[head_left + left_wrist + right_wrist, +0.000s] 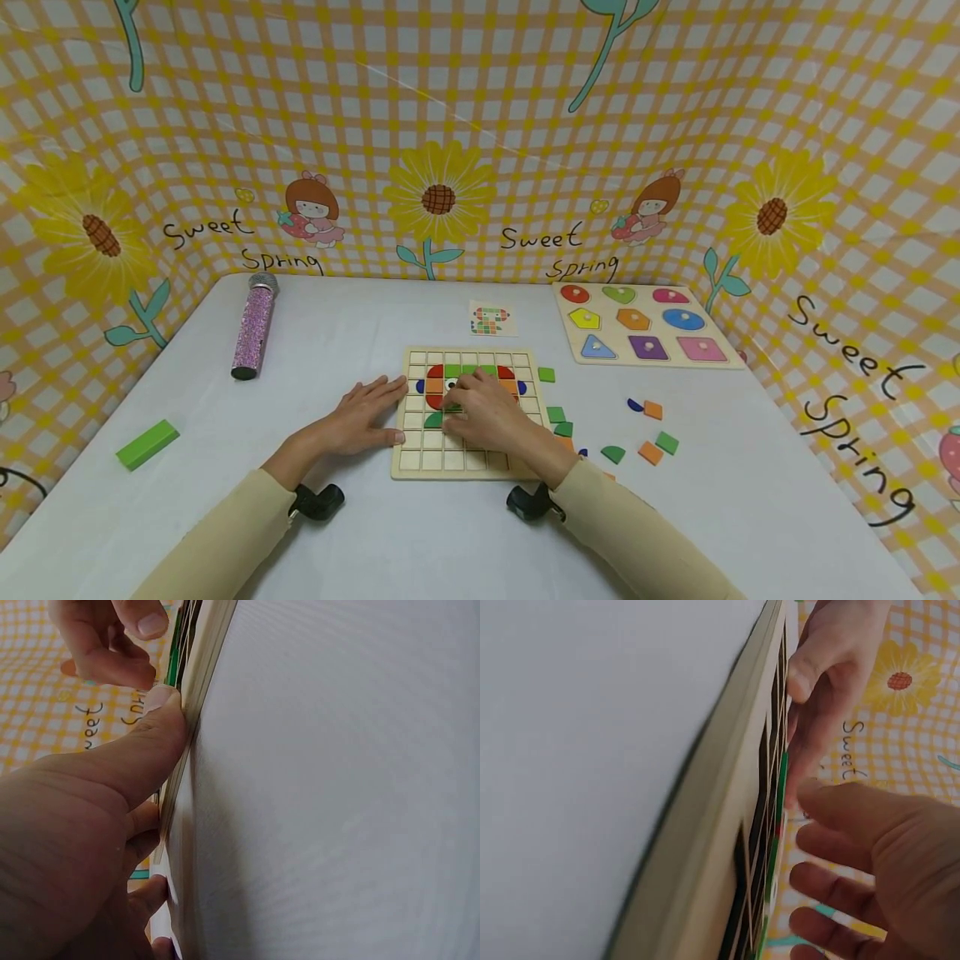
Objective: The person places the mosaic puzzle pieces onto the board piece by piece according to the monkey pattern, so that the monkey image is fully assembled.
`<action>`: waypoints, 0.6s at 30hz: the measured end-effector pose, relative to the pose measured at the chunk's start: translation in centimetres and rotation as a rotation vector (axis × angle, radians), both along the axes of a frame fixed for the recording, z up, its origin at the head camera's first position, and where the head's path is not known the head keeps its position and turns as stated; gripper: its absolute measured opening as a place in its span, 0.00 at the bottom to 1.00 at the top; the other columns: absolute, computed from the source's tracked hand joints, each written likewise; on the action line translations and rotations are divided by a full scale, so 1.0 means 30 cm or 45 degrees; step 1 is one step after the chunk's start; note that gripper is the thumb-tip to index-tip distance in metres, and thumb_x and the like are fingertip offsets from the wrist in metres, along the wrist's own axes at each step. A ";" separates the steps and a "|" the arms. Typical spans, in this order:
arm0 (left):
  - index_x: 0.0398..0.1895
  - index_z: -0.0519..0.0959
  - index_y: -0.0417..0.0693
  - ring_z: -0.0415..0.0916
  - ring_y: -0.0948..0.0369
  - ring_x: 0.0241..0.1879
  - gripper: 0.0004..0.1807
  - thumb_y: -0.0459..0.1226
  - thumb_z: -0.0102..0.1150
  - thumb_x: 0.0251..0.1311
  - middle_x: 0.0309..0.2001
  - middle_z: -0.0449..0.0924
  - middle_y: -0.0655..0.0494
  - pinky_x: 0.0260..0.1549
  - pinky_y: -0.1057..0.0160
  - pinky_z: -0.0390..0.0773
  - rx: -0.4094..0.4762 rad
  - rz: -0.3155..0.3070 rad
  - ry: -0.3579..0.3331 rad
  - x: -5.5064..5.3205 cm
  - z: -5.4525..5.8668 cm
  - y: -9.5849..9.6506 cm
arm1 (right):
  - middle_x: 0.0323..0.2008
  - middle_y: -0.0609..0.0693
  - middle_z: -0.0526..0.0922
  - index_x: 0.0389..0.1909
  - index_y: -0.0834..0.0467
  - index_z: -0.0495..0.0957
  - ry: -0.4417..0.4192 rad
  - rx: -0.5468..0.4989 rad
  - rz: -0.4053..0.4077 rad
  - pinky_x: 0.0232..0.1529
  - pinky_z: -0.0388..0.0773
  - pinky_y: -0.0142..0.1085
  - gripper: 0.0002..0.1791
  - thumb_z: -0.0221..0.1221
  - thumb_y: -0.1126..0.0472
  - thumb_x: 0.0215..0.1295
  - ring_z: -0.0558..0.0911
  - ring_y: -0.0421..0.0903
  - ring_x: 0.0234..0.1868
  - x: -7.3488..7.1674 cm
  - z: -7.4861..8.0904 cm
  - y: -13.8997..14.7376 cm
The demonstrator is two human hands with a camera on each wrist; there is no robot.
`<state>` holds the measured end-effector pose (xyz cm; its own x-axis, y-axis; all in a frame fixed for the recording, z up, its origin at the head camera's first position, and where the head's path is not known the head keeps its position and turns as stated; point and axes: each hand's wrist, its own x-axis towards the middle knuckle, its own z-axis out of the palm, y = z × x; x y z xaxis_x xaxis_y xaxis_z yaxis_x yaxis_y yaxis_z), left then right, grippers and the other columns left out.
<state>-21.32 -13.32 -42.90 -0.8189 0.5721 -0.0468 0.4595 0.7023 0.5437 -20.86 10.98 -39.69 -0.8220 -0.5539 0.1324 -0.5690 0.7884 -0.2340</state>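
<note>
The head view shows two bare hands, apart from each other, at a pale wooden grid board (411,460). The left hand (367,415) lies at the board's left edge with its fingers fairly straight, and in the left wrist view its thumb rests against the rim. The right hand (483,410) is over the middle of the board, fingers bent downward; whether they pinch a piece, I cannot tell. Set in the board's upper rows are red pieces (435,371), green pieces (453,370), orange pieces (435,386) and blue half-discs (522,387); a green quarter-round (433,421) sits lower, beside the right hand's fingertips. Just right of the board lie loose green squares (547,375), with an orange square (653,410) and a green wedge (613,454) farther out. Beyond the board's far edge is a small picture card (492,318); a knobbed shape puzzle (609,325) lies to its far right. Well left of the board are a glittery pink microphone (253,333) and, nearer the person, a green block (147,444).
</note>
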 end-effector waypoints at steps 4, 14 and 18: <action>0.73 0.54 0.43 0.41 0.42 0.74 0.42 0.50 0.58 0.60 0.75 0.49 0.47 0.69 0.35 0.39 -0.002 0.005 -0.007 0.001 0.003 0.000 | 0.39 0.48 0.81 0.39 0.53 0.85 0.061 -0.061 0.003 0.43 0.69 0.38 0.13 0.67 0.53 0.53 0.71 0.46 0.41 0.007 0.009 0.044; 0.73 0.53 0.44 0.40 0.43 0.74 0.42 0.50 0.58 0.60 0.75 0.49 0.47 0.69 0.35 0.39 -0.008 0.014 -0.020 0.002 0.003 0.000 | 0.37 0.48 0.81 0.38 0.53 0.85 0.136 -0.098 -0.086 0.38 0.64 0.35 0.13 0.69 0.52 0.52 0.68 0.44 0.38 0.032 0.034 0.259; 0.73 0.53 0.43 0.41 0.42 0.74 0.42 0.50 0.58 0.61 0.75 0.49 0.46 0.69 0.36 0.39 0.000 0.000 -0.013 0.003 0.006 -0.002 | 0.40 0.49 0.80 0.41 0.54 0.84 0.071 -0.091 -0.189 0.40 0.66 0.39 0.15 0.67 0.52 0.54 0.68 0.45 0.40 0.039 0.041 0.382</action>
<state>-21.24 -13.37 -42.73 -0.8186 0.5718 -0.0548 0.4540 0.7023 0.5483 -19.68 22.45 -38.45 -0.8842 -0.4149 0.2145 -0.4614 0.8470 -0.2639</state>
